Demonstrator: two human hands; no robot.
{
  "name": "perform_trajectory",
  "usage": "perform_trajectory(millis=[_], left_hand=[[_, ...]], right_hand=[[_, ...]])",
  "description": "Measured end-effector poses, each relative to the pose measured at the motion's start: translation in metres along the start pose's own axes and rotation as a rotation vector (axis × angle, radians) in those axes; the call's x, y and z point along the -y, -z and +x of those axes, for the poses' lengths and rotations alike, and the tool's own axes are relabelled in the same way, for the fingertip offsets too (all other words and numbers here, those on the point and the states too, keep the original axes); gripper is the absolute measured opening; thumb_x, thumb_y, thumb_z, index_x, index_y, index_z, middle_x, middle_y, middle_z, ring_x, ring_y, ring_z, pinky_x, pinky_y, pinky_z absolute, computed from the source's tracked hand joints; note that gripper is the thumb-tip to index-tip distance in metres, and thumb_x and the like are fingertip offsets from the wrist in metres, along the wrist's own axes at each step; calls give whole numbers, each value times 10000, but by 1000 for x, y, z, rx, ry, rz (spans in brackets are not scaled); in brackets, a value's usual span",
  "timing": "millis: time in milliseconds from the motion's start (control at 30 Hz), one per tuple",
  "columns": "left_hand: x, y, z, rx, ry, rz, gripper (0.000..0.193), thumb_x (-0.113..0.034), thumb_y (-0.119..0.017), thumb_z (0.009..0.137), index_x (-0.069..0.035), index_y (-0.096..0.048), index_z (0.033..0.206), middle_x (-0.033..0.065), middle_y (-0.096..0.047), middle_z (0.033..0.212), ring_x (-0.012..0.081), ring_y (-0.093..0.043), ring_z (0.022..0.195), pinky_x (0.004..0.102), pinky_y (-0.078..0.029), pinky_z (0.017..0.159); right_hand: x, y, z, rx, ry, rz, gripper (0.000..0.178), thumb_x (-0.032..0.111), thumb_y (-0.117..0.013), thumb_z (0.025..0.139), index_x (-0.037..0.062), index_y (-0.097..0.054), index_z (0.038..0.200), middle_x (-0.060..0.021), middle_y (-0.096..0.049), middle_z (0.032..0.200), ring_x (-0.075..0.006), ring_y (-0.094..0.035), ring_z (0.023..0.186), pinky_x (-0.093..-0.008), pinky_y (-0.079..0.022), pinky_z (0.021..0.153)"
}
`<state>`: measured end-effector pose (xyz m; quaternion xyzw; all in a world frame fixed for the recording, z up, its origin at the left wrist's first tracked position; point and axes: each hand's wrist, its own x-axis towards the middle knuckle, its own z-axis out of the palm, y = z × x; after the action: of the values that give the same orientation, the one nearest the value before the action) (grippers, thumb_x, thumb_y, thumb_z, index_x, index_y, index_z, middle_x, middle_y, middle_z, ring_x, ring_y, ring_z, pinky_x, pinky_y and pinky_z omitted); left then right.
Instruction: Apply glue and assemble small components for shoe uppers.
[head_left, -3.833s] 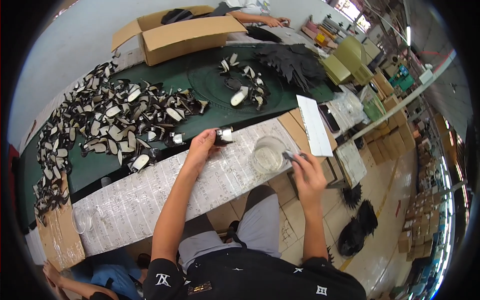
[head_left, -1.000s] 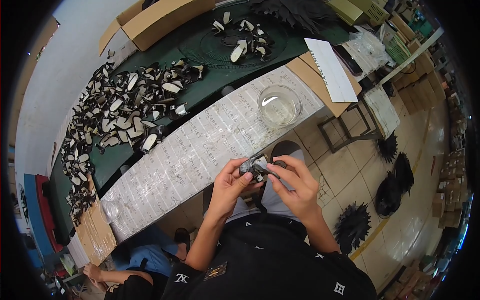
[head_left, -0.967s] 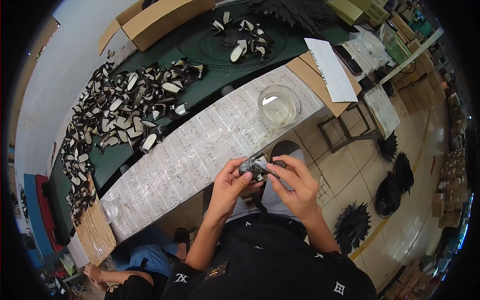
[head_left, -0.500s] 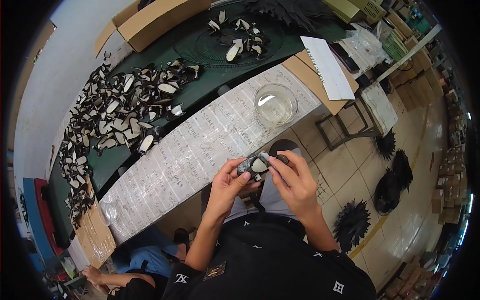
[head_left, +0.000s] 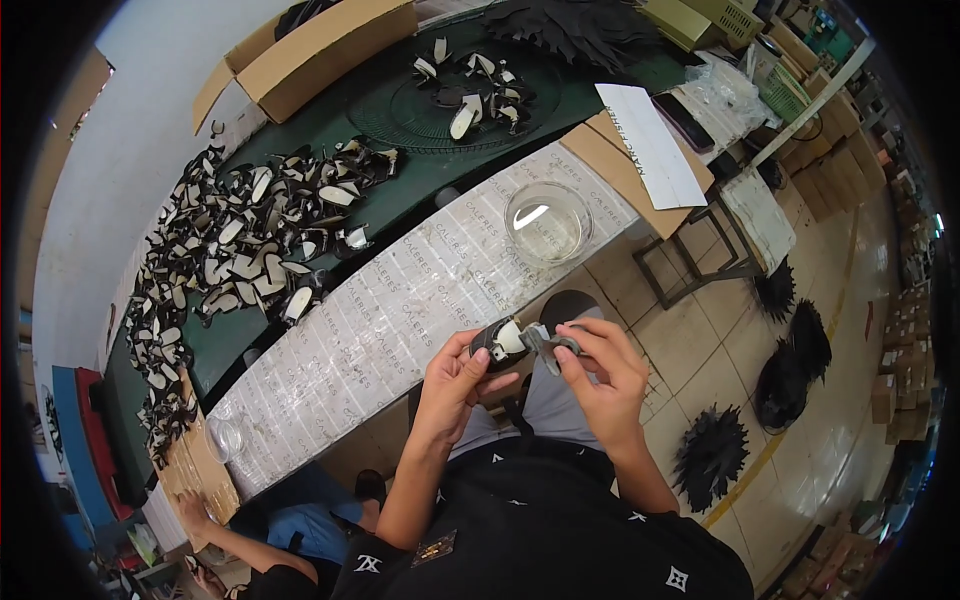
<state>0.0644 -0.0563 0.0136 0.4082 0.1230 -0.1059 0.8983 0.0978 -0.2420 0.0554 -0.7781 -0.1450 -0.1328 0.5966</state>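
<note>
My left hand (head_left: 455, 380) is closed around a small shoe part (head_left: 503, 343), black outside with a cream-white face. It looks like the pieces heaped on the bench. My right hand (head_left: 605, 375) pinches a small grey hand tool (head_left: 545, 347) with a broad, flat end; its exact kind is hard to make out. The tool's flat end is right beside the shoe part's pale face; I cannot tell whether they touch. Both hands are over my lap, just in front of the wrapped table edge (head_left: 400, 310).
A glass bowl of clear liquid (head_left: 548, 222) stands on the table, near cardboard (head_left: 610, 160) and a white card (head_left: 650, 145). Heaped shoe parts (head_left: 240, 230) cover the green bench behind. A smaller clear dish (head_left: 224, 438) and a co-worker's hand (head_left: 195, 515) are at left.
My right hand has moved slightly right and down, drawing the grey tool off the shoe part's face. My left hand has tilted the shoe part. The co-worker's arm has shifted onto the cardboard.
</note>
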Motion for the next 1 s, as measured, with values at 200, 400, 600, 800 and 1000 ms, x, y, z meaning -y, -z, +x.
perform_trajectory(millis=[200, 400, 600, 800, 1000], left_hand=[[1, -4, 1, -8, 5, -18, 282, -179, -531, 981, -3, -480, 1196, 103, -617, 1133, 178, -620, 1039, 376, -558, 899], [2, -4, 3, -36, 9, -15, 279, -181, -526, 983, -5, -476, 1193, 104, -618, 1128, 175, -620, 1039, 356, -559, 900], [3, -5, 4, -55, 27, -11, 279, -179, -524, 984, -4, -473, 1194, 105, -621, 1122, 186, -636, 1015, 366, -561, 897], [7, -4, 5, -69, 53, -9, 285, -200, -503, 994, -1, -480, 1196, 118, -624, 1129, 202, -642, 1018, 367, -558, 894], [5, -4, 0, -27, 69, -16, 344, -209, -486, 1000, 7, -451, 1266, 139, -605, 1186, 237, -636, 1053, 356, -550, 907]], right_hand=[[1, -7, -6, 66, -10, 30, 252, -51, -692, 797, -14, -683, 1046, -116, -600, 1063, -159, -640, 864, -260, -594, 688], [-2, -8, -7, 105, 28, -40, 259, -49, -694, 793, -8, -688, 1048, -128, -603, 1069, -175, -635, 889, -262, -593, 687], [-6, -2, -6, 59, 104, -177, 262, -49, -707, 774, 0, -691, 1031, -122, -608, 1054, -181, -639, 843, -258, -582, 657], [-14, 8, -6, -53, 133, -274, 255, -47, -718, 765, 0, -685, 1013, -126, -596, 1035, -184, -632, 749, -270, -514, 658], [-22, 22, -6, -134, -23, -62, 225, -50, -681, 811, -23, -681, 1034, -115, -597, 1042, -169, -650, 845, -254, -597, 707]])
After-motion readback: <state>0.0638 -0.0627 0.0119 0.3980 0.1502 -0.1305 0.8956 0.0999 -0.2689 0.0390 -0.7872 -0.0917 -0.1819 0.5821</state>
